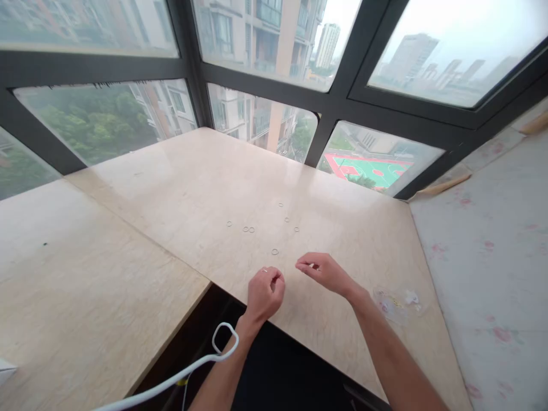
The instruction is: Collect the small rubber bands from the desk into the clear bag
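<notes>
My left hand [265, 292] is at the near edge of the pale marble-look counter, its fingers curled in and pressed together. A small silvery glint shows at one of its fingers; whether it is worn or held I cannot tell. To its right, my right hand [323, 272] is closed in a pinch just above the counter, and anything between its fingertips is too small to make out. Several thin rings lie beyond the hands: the nearest ring [274, 252], a touching or nearly touching pair [249, 229], a left one [229, 224] and a far one [281, 204].
A clear plastic bag [391, 305] with small bits lies right of my right forearm. A white curved tube [171, 379] crosses at lower left. The counter [180, 171] meets dark-framed windows behind and a flowered wall [492, 285] at right. A tiny dark speck [45, 244] lies far left.
</notes>
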Demonstrator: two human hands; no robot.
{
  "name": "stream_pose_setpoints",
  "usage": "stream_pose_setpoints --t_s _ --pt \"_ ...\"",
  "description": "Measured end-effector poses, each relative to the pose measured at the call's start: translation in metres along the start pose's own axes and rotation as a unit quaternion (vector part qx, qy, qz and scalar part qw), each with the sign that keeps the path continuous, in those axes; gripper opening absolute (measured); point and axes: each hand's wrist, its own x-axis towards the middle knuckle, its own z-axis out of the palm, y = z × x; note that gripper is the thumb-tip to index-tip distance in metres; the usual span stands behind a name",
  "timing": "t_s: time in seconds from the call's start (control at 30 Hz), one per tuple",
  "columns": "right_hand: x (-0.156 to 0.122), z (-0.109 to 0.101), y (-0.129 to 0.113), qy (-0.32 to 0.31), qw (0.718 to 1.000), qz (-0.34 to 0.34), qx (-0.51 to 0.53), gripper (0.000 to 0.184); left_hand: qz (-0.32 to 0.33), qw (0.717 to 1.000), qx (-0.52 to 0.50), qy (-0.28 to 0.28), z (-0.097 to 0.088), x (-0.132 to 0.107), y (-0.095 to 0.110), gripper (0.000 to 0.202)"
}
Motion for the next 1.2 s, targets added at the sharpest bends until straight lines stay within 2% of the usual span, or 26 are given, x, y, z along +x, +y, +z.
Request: stream_pose_setpoints --t_s 0.17,0.27,0.4,0.5,0.6,0.77,0.87,1.03,1.13,1.2 --pt "0.052 0.013 0.005 -0.007 0.994 -0.068 -0.083 0.018 -0.004 0.999 -0.028 -0.016 0.001 0.001 -0.001 0.014" --pt "0.071 0.019 -0.004 -0.049 0.98 -0.07 -0.177 0.014 -0.002 0.999 -0.032 -0.019 0.002 0.001 -0.003 0.013" --pt "0.083 0.024 -0.017 -0.133 0.936 -0.083 -0.315 0.019 0.004 0.999 -0.035 -0.009 0.006 0.001 -0.008 0.021" --pt "0.086 0.025 -0.02 -0.155 0.908 -0.092 -0.379 0.022 0.008 0.999 -0.039 -0.013 0.008 0.001 -0.01 0.024" --pt "0.087 0.026 -0.019 -0.171 0.897 -0.084 -0.398 0.022 0.007 0.999 -0.029 -0.013 0.008 0.001 -0.01 0.025" --pt "0.087 0.024 -0.015 -0.18 0.91 -0.043 -0.37 0.018 0.011 1.0 -0.013 -0.007 0.008 0.0 -0.009 0.025" --pt "0.082 0.018 -0.01 -0.168 0.927 -0.028 -0.333 0.012 0.018 1.0 -0.006 -0.008 0.007 0.0 -0.008 0.026" --pt "0.055 0.003 0.006 -0.121 0.964 -0.017 -0.238 0.01 0.041 0.999 0.015 0.0 0.009 -0.001 -0.009 0.024" --pt "0.025 -0.006 0.019 -0.054 0.994 0.021 -0.089 0.009 0.051 0.998 0.029 0.007 0.01 -0.001 -0.01 0.023" --pt "-0.001 -0.009 0.028 0.012 0.996 0.062 0.057 0.008 0.048 0.998 0.038 0.01 0.012 -0.001 -0.011 0.024"
